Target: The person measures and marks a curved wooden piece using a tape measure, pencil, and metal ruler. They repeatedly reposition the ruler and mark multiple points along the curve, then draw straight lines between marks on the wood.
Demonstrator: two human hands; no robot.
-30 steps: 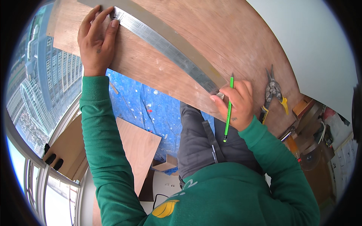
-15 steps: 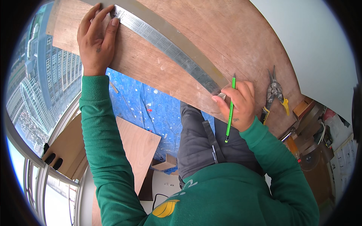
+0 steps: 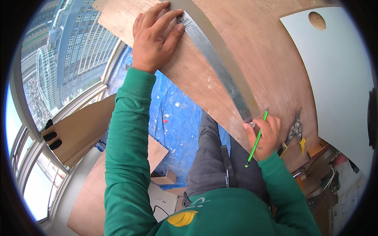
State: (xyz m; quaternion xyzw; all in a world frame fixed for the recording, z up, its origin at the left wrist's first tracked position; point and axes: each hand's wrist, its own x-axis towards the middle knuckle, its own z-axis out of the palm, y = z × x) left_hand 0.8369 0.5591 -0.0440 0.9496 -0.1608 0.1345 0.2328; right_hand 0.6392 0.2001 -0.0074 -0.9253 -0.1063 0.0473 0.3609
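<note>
A long metal ruler (image 3: 215, 59) lies on a plywood sheet (image 3: 189, 67), along a grey-brown strip (image 3: 226, 45). My left hand (image 3: 155, 39) rests at the ruler's far end, fingers stretched out and thumb against the ruler's edge. At the near end is my right hand (image 3: 267, 135), closed, with a green pencil (image 3: 258, 138) held slantwise between its fingers. The pencil's dark tip points away from me. Thumb and fingers also touch the ruler's near end, where a small whitish piece shows; its kind is unclear.
Snips with yellow-and-black handles (image 3: 294, 133) lie on the plywood to the right. A white panel with a round hole (image 3: 327, 70) is beyond. Blue sheeting (image 3: 175, 106) covers the floor below. Wooden boards (image 3: 84, 129) lean by the window at left, and tools crowd the lower right.
The whole view has shifted, so the board and both hands appear farther right and lower. Both hands stay at the same ends of the ruler, and the pencil is still held.
</note>
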